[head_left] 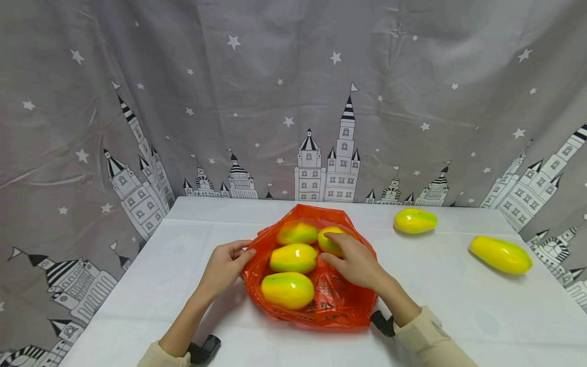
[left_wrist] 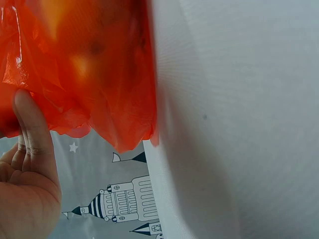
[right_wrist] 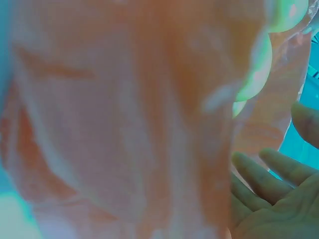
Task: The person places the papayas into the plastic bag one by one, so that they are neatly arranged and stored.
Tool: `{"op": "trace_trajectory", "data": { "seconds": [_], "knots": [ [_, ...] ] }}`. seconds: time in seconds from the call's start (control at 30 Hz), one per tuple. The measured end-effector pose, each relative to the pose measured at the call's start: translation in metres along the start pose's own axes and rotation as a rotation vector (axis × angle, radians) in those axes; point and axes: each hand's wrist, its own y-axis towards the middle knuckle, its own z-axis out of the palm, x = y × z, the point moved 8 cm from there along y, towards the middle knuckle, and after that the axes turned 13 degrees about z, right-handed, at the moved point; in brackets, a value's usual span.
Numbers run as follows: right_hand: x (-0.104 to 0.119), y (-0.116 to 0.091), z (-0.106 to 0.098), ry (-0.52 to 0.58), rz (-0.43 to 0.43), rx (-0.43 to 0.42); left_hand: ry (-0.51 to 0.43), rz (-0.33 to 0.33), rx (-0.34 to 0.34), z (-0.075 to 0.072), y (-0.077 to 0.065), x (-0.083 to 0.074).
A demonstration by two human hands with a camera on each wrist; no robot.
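Observation:
A red plastic bag (head_left: 337, 303) lies with its mouth spread wide on the table. Inside it are several yellow-green papayas, among them a front one (head_left: 287, 290), a middle one (head_left: 292, 258) and one at the back right (head_left: 329, 247). My left hand (head_left: 224, 267) pinches the bag's left rim between thumb and fingers; the left wrist view shows the thumb against the red plastic (left_wrist: 109, 94). Over the bag's right side reaches my right hand (head_left: 355, 262), fingertips right at the back-right papaya. In the right wrist view its fingers (right_wrist: 271, 181) are spread, with nothing between them.
Two more papayas lie on the white table (head_left: 458, 311) to the right: one near the back edge (head_left: 415, 221), another farther right (head_left: 501, 255). Behind the table hangs a grey curtain (head_left: 284, 66) printed with castles and stars.

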Motion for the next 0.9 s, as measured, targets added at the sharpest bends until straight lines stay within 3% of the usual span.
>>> {"op": "trace_trajectory", "data": {
  "seconds": [0.4,0.9],
  "knots": [
    [-0.004,-0.026,-0.010,0.027,0.012,0.024,-0.002,0.003,0.001,0.000,0.000,0.000],
    [-0.013,-0.050,-0.028,0.087,0.011,-0.041,-0.014,0.000,-0.001,-0.001,0.001,-0.001]
  ]
}}
